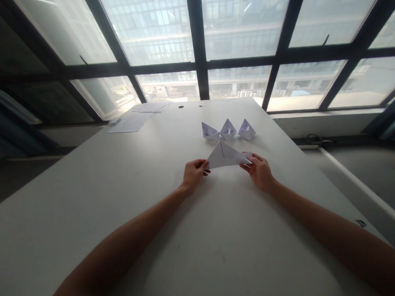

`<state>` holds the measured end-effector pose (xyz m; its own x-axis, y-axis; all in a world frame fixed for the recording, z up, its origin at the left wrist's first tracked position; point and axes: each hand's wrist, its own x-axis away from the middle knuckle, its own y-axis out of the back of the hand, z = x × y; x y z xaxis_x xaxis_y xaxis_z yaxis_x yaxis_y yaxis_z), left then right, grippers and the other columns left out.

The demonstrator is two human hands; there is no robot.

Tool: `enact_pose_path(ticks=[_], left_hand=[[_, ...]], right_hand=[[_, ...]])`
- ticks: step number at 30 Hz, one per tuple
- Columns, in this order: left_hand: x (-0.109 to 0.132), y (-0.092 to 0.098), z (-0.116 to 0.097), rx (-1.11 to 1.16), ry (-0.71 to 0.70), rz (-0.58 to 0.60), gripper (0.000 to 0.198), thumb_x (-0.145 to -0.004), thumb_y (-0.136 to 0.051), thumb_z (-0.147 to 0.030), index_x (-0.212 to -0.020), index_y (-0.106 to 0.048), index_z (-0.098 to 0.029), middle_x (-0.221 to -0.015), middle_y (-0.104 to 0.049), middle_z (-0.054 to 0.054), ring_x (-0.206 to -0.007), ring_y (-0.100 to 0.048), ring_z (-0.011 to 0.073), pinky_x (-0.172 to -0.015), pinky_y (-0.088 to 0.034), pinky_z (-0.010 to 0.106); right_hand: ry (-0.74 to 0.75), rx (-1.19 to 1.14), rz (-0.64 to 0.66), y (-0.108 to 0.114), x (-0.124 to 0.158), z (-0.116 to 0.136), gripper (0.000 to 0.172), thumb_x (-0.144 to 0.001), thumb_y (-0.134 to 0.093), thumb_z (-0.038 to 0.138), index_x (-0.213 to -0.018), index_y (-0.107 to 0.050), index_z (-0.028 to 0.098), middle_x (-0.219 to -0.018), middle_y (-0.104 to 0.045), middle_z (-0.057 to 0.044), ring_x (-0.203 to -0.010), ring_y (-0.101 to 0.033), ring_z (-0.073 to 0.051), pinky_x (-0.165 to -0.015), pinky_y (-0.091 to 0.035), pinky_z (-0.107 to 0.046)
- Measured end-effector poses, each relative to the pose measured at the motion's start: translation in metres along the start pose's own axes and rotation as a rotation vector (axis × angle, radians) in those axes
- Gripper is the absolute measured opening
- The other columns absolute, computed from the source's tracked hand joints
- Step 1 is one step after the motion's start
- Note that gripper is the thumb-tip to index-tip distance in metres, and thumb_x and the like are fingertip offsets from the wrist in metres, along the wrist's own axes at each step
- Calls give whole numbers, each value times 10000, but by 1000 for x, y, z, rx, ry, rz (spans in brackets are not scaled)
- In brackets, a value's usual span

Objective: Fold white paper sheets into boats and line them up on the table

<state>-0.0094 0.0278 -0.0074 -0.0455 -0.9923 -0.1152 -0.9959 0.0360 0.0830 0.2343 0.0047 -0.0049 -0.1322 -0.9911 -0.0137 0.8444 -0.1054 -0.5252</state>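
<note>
Centre frame, left hand [194, 174] and right hand [260, 171] each pinch a corner of the triangle [226, 156], holding it spread below three boats [228, 130].

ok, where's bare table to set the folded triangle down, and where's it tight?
Free: the table left of the left hand, right of the right hand, and all the near half. Tight: past the folded triangle, three paper boats in a row; loose sheets far left.

White table [88, 205], dark-framed window wall [196, 47], pale daylight, grey floor [365, 162]
</note>
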Motion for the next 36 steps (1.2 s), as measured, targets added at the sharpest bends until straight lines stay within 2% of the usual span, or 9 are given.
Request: enact_pose_path(ticks=[7,11,13,16,18,23,27,31,36], left_hand=[[1,-1,-1,20,20,-24,416,-733,-765,-505,-869,-735,-113,-667,-679,38,-569,-640,143,-532,-509,250],[1,-1,-2,50,32,-53,429,-718,-777,-506,-869,-735,-107,-687,-685,44,-575,-636,140,-546,-517,255],[1,0,-2,74,35,-68,429,-710,-784,-499,-866,-734,-102,-680,-681,43,-572,-628,136,-553,-520,256],[0,1,-1,123,43,-93,431,-690,-799,-489,-858,-734,-97,-670,-674,38,-560,-611,125,-560,-523,257],[-1,1,-1,151,46,-105,431,-680,-805,-488,-845,-733,-97,-669,-670,35,-555,-603,120,-566,-526,259],[-1,1,0,174,41,-102,428,-675,-808,-497,-820,-731,-102,-661,-658,28,-554,-594,117,-580,-532,266],[-1,0,-1,179,23,-95,437,-672,-808,-509,-819,-729,-105,-639,-648,22,-547,-587,116,-572,-529,265],[0,0,-3,169,9,-101,430,-678,-805,-511,-807,-727,-109,-627,-645,19,-541,-585,115,-566,-527,261],[1,-1,-4,135,-11,-92,409,-700,-790,-502,-806,-728,-112,-635,-656,23,-541,-596,120,-570,-536,264]], right_hand=[[130,5,-136,2,-4,-6,232,-637,-801,216,-777,-617,208,-755,-663,31,-731,-652,-130,-789,-623,-343],[209,58,-71,2,-2,-7,169,-708,-783,279,-782,-660,190,-766,-681,9,-786,-680,-147,-930,-579,-391],[245,141,-15,3,-1,-7,201,-749,-773,336,-849,-693,181,-819,-703,-12,-835,-690,-165,-955,-558,-399],[269,369,40,5,1,-7,356,-728,-806,371,-1005,-706,172,-900,-731,-46,-849,-697,-195,-887,-573,-399],[291,478,50,6,0,-8,415,-697,-830,367,-1034,-694,165,-919,-739,-63,-830,-702,-208,-824,-585,-386],[413,569,1,11,-4,-11,328,-723,-808,369,-948,-686,165,-884,-729,-63,-802,-707,-218,-713,-593,-348],[393,590,14,12,-4,-11,294,-776,-757,389,-945,-711,153,-848,-721,-60,-717,-704,-205,-677,-600,-359],[404,568,53,11,-6,-11,281,-790,-737,393,-951,-745,162,-906,-713,-54,-708,-686,-182,-657,-606,-347],[418,563,-21,12,-8,-12,254,-794,-734,398,-897,-738,165,-775,-700,-26,-641,-662,-168,-615,-595,-328]])
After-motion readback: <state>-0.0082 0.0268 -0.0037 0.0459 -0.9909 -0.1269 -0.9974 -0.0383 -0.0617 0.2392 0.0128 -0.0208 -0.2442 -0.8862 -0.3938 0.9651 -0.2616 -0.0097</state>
